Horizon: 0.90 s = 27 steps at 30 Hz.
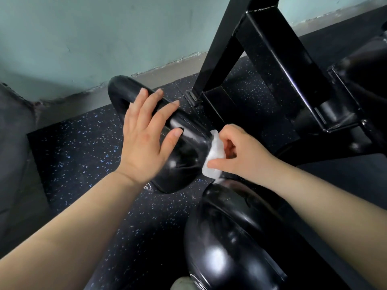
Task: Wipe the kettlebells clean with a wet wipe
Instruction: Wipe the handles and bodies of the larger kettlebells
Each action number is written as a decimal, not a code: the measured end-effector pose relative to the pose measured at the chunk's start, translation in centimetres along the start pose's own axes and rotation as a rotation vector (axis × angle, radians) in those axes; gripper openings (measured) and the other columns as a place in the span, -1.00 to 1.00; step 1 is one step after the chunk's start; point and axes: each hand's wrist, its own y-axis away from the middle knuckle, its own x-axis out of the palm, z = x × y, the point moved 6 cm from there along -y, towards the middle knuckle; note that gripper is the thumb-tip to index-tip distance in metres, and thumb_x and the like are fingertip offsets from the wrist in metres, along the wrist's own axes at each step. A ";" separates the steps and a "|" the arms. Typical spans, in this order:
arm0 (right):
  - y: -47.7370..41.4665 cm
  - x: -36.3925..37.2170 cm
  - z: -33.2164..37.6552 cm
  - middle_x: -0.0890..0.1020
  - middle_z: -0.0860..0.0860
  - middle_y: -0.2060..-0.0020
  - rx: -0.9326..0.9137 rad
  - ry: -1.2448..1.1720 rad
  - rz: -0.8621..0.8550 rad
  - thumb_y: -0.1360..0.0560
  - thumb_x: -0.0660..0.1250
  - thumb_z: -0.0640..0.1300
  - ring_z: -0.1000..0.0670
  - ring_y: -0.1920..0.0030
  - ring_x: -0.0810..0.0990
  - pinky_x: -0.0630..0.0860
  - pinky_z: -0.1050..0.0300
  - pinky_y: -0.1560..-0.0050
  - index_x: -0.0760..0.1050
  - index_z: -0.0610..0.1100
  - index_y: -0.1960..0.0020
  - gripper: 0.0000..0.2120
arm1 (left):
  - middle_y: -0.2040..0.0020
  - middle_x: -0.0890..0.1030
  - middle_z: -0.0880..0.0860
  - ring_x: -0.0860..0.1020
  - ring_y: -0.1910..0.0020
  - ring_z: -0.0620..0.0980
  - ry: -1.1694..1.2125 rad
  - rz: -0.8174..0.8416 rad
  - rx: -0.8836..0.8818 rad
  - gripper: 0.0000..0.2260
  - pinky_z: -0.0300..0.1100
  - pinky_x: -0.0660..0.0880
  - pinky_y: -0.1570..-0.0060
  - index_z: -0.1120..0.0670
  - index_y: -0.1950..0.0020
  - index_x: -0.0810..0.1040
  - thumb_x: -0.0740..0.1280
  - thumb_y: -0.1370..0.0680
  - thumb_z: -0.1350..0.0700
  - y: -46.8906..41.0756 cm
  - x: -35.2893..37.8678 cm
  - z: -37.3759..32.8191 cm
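In the middle of the frame stands a black kettlebell (184, 155) with a smooth, glossy skin that shows white reflections. Its thick rounded handle (119, 88) curves toward the upper left. The left hand (144, 139) lies over it with straight, spread fingers, the fingertips on the handle; if the palm touches the body, I cannot tell.

The right hand (240, 151) comes from the right side. Its thumb and curled fingers pinch a white wet wipe (215, 151), a soft, crumpled and folded piece, which is pressed on the right flank of this kettlebell.

A second kettlebell (226, 237), also black, round and shiny, fills the lower right, just beside the first one.

Both stand on a black rubber floor (83, 147) with small blue and white speckles. A black metal rack (272, 49) with square, painted beams is in the upper right. A pale green wall (83, 28) with a rough lower edge is in the upper left.
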 end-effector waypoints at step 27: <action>-4.3 1.8 -0.6 0.51 0.24 0.63 0.150 -0.125 0.430 -0.45 0.09 -0.42 0.36 0.52 0.44 0.34 0.42 0.26 0.50 0.05 0.51 -0.47 | -0.29 0.19 0.03 0.07 -0.37 0.11 -0.058 -0.034 0.047 -0.54 0.15 0.07 -0.34 0.00 -0.26 0.27 -0.12 -0.54 -0.24 -0.1 0.6 0.5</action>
